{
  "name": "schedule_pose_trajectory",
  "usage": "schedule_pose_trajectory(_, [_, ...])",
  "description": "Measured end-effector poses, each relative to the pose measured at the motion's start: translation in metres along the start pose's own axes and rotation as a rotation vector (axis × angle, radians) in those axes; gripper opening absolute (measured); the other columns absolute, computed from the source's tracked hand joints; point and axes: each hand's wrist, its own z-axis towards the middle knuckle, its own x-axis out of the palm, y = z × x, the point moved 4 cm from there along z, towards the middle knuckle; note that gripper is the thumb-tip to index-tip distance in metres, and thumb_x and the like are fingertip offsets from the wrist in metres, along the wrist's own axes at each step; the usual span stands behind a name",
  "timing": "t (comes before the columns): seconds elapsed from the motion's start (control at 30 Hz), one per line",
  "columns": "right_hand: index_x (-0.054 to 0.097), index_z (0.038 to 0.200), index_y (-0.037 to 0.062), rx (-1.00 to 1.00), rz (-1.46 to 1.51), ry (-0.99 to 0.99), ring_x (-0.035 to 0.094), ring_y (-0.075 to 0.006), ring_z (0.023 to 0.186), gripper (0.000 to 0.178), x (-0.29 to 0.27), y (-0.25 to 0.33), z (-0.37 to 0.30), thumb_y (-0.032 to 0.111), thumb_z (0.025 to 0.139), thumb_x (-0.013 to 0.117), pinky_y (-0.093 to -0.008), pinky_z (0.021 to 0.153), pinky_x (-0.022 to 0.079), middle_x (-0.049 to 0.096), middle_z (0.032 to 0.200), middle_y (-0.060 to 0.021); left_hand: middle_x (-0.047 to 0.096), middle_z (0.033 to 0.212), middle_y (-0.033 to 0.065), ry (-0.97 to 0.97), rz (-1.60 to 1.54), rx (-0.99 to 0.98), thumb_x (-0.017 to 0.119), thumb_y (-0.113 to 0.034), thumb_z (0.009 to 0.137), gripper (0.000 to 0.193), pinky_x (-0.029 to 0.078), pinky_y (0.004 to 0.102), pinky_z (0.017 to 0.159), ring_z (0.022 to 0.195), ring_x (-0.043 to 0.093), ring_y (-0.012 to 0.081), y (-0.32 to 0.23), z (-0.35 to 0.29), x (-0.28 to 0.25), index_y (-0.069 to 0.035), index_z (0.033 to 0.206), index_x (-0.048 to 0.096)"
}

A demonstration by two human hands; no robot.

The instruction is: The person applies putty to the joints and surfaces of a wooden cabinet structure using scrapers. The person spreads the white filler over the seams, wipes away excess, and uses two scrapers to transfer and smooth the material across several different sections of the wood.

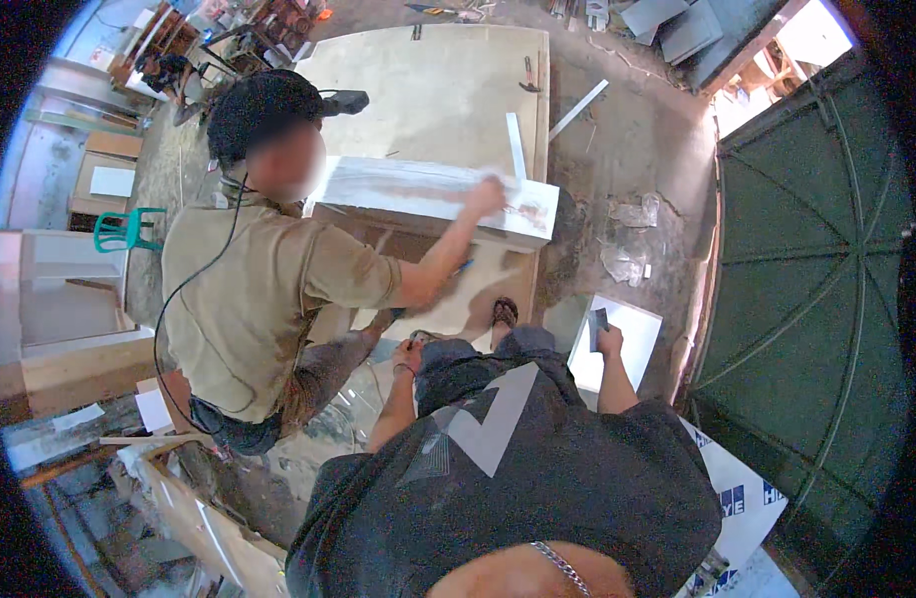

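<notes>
My right hand (609, 342) is closed round a dark, flat, rectangular piece (598, 324), its exact kind too small to tell. Both are over a white panel (627, 334) at my right. Beside my left knee is my left hand (408, 357), fingers curled; what they hold, if anything, I cannot make out. In front of me, a long white box-like piece (408, 189) with smeared, brownish patches lies on a large plywood sheet (428, 80). At my left a co-worker in a tan shirt (249, 269) reaches across it, a blurred hand (486, 196) at its top.
A hammer (528, 75) and a white strip (516, 145) lie on the plywood. Crumpled clear plastic (627, 244) is on the floor at right, before a dark green metal gate (806, 249). A green plastic chair (129, 231) and stacked boards stand at left.
</notes>
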Motion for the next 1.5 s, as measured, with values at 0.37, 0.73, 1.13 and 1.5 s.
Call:
schedule_pose_trajectory(0.37, [0.063,0.083,0.0049,0.018,0.007,-0.014,0.060,-0.0302,0.071,0.028,0.002,0.000,-0.010,0.022,0.064,0.050,-0.0379,0.067,0.045,0.061,0.073,-0.0176,0.058,0.080,0.0171,0.001,0.080,0.052,0.049,-0.034,0.077,0.030,0.042,0.0406,0.069,0.078,0.055,0.0341,-0.010,0.001,0.000,-0.004,0.075,0.058])
schedule_pose_trajectory(0.73, [0.063,0.085,0.0054,0.053,-0.041,-0.031,0.060,-0.0292,0.072,0.031,0.020,-0.023,0.007,0.026,0.064,0.053,-0.0357,0.067,0.045,0.061,0.074,-0.0175,0.057,0.081,0.0148,-0.027,0.110,0.057,0.048,-0.035,0.077,0.028,0.042,0.0390,0.069,0.079,0.054,0.0317,-0.028,-0.010,-0.008,-0.008,0.078,0.058])
schedule_pose_trajectory(1.13, [0.062,0.086,0.0070,0.009,-0.081,0.000,0.057,-0.0353,0.077,0.028,0.022,-0.025,0.015,0.024,0.068,0.049,-0.0405,0.071,0.045,0.060,0.081,-0.0190,0.058,0.087,0.0174,0.108,-0.174,-0.098,0.048,-0.044,0.077,0.043,0.041,0.0386,0.077,0.086,0.054,0.0318,-0.004,-0.021,0.006,-0.002,0.080,0.059])
schedule_pose_trajectory(1.5, [0.061,0.088,0.0020,-0.021,-0.049,0.065,0.060,-0.0298,0.077,0.032,0.021,0.007,0.022,0.024,0.067,0.051,-0.0367,0.070,0.045,0.061,0.080,-0.0191,0.060,0.084,0.0146,0.025,-0.116,-0.098,0.051,-0.038,0.076,0.034,0.043,0.0367,0.070,0.078,0.056,0.0315,-0.006,0.005,0.012,-0.006,0.086,0.058])
